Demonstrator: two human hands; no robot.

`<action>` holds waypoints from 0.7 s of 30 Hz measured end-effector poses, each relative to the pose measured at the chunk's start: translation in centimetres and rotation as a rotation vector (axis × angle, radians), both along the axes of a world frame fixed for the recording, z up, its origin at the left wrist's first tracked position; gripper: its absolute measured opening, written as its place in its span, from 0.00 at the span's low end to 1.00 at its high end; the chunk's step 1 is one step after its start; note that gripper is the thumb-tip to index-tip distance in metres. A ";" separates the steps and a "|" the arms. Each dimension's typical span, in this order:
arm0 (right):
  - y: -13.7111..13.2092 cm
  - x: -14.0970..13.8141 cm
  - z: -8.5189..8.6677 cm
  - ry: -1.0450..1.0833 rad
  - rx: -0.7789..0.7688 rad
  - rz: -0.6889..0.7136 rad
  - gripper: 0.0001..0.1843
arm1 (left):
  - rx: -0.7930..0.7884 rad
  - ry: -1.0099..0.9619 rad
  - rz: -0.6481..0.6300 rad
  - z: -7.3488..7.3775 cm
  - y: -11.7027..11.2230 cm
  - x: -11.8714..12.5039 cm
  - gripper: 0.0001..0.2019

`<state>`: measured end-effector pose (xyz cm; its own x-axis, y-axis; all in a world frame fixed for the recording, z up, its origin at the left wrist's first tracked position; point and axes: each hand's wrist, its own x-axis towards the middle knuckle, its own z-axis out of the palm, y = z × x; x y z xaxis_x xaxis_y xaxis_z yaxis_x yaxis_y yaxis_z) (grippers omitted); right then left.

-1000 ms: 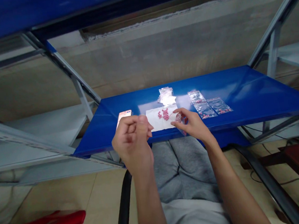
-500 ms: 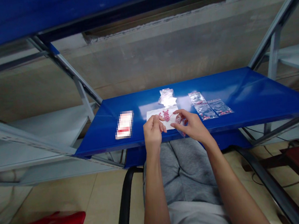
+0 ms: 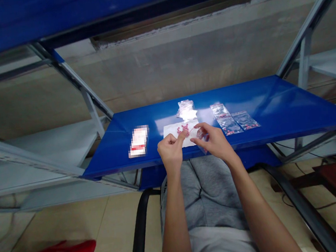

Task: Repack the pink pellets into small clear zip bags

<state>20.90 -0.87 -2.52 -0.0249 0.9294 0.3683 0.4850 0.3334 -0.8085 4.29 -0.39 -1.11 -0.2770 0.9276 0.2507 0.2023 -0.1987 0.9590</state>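
so: r hand (image 3: 215,140) pinches small clear plastic zip bag (image 3: 202,135) betw thumb & fingers; l hand (image 3: 171,152) fingers narrow at small round pink beads (image 3: 182,130), on white paper sheet (image 3: 171,130), blue steel shelf (image 3: 273,104); bead held? can't tell.

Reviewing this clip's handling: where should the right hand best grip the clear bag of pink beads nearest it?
Pinch the clear bag at its far end with the right hand, coming from above. It lies flat on the blue shelf, so an edge should lift easiest, and the pink beads seem to gather toward the near end.
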 end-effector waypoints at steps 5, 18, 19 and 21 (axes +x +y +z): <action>-0.1 -0.3 0.0 -0.018 0.006 -0.030 0.21 | -0.020 0.007 -0.166 -0.6 0.3 -0.5 0.21; 0.1 -0.2 -0.2 -0.053 0.031 -0.025 0.17 | -0.180 -0.194 -0.237 -1.3 0.6 1.9 0.21; 0.1 -0.2 -0.2 -0.040 0.022 -0.011 0.18 | -0.180 -0.213 -0.243 -1.4 0.6 1.8 0.20; 0.0 0.0 -0.1 0.004 -0.004 0.028 0.21 | -0.154 -0.241 -0.226 -1.3 0.6 1.5 0.19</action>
<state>20.86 -0.86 -2.62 -0.0492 0.9299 0.3646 0.4724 0.3433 -0.8118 5.76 0.25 -2.43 -0.0951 0.9939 0.0557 -0.0660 -0.0621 0.9959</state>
